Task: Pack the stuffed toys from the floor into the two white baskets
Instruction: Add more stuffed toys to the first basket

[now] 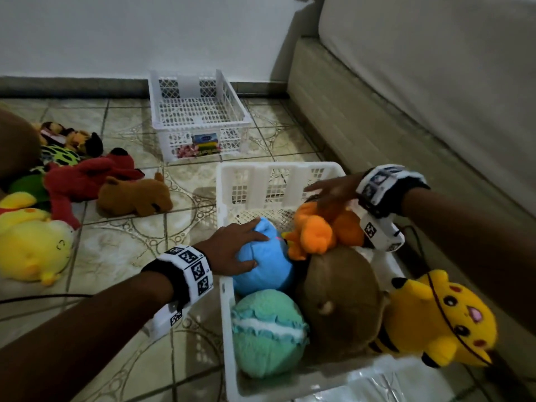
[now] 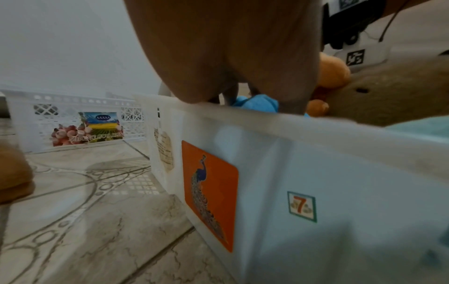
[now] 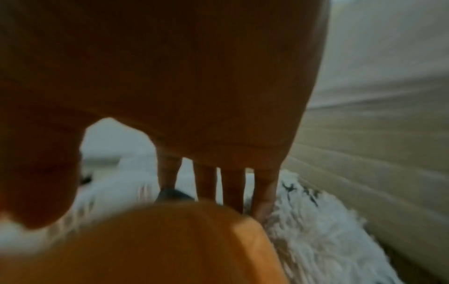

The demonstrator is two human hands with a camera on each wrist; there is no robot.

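The near white basket [image 1: 278, 169] holds a blue toy [image 1: 266, 265], an orange toy [image 1: 319, 230], a teal round toy [image 1: 266, 329], a big brown toy [image 1: 339, 291] and a yellow one [image 1: 443, 314] leaning over its right rim. My left hand [image 1: 240, 245] lies spread on the blue toy, fingers on top and thumb at its side. My right hand [image 1: 330, 190] stretches flat over the orange toy at the basket's far end. The left wrist view shows the blue toy [image 2: 257, 103] under my fingers, behind the basket wall [image 2: 340, 173]. Straight fingers [image 3: 233, 188] hang above the orange toy [image 3: 157, 246].
A second white basket [image 1: 203, 124] with nothing in it stands by the far wall. On the tiles at the left lie a red toy [image 1: 87, 175], a brown toy [image 1: 136, 195], a yellow toy [image 1: 32, 245] and several more. A mattress [image 1: 406, 97] runs along the right. A black cable [image 1: 43, 297] crosses the floor.
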